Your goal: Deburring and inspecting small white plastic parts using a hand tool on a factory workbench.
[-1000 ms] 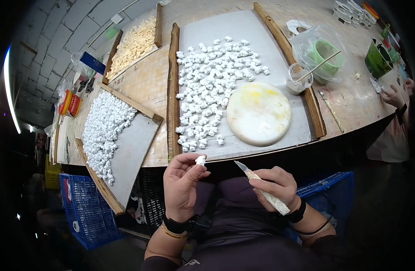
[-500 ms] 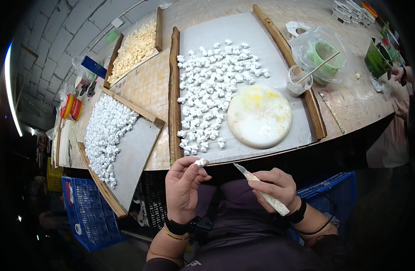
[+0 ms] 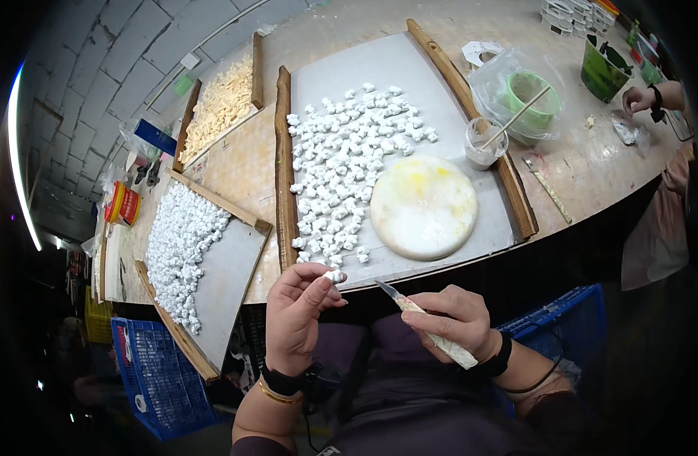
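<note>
And it's plain white for the white pc (image 3: 333, 277) in my L hand (image 3: 296, 300); over in my R hand (image 3: 455, 319), a knife (image 3: 431, 327) w/ grey blade, mottled cream handle! Gold bangle (image 3: 277, 394) on my L wrist, black bands (image 3: 502, 357) on both. Nr the grey board's (image 3: 349, 61) left edge, all-white pcs (image 3: 337, 171); twd its near right corner, white disc (image 3: 423, 207) w/ yellow blotches. Brown wood strips (image 3: 285, 175) along both side edges; lt-green bowl (image 3: 533, 95) past the right one!

One knife (image 3: 451, 348), one round slab (image 3: 423, 209)
</note>
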`<state>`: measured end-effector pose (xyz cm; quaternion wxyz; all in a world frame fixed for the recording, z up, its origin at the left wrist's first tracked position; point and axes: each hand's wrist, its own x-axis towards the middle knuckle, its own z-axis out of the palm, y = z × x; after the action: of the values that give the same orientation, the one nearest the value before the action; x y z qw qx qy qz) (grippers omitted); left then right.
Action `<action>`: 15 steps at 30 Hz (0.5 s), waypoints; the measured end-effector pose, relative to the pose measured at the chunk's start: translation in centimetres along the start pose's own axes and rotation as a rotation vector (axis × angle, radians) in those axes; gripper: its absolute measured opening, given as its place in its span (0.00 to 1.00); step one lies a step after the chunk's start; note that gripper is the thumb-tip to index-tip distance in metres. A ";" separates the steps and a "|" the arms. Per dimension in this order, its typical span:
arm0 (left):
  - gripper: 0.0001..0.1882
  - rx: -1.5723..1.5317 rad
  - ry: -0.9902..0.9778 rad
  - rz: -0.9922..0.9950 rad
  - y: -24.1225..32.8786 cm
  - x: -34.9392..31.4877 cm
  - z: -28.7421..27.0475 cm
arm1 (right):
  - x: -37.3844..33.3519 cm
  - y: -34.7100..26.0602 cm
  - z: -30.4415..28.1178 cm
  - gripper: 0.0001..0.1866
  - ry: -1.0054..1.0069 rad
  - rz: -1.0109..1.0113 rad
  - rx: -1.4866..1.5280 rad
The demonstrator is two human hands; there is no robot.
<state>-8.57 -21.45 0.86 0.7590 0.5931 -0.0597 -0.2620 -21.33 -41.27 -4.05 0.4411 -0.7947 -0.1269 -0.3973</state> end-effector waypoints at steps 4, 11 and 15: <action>0.09 0.002 -0.024 -0.018 -0.3 -0.3 0.6 | 0.2 0.1 0.2 0.23 -0.023 -0.049 0.015; 0.11 0.007 -0.045 -0.027 -0.6 -0.8 1.2 | 0.4 0.1 0.8 0.21 -0.048 -0.076 -0.006; 0.11 0.000 -0.040 -0.030 -0.7 -1.0 1.4 | 0.5 0.1 1.1 0.21 -0.060 -0.091 -0.027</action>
<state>-10.23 -22.28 0.78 0.7538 0.5884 -0.0659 -0.2851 -20.39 -40.52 -4.08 0.4079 -0.8053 -0.1708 -0.3949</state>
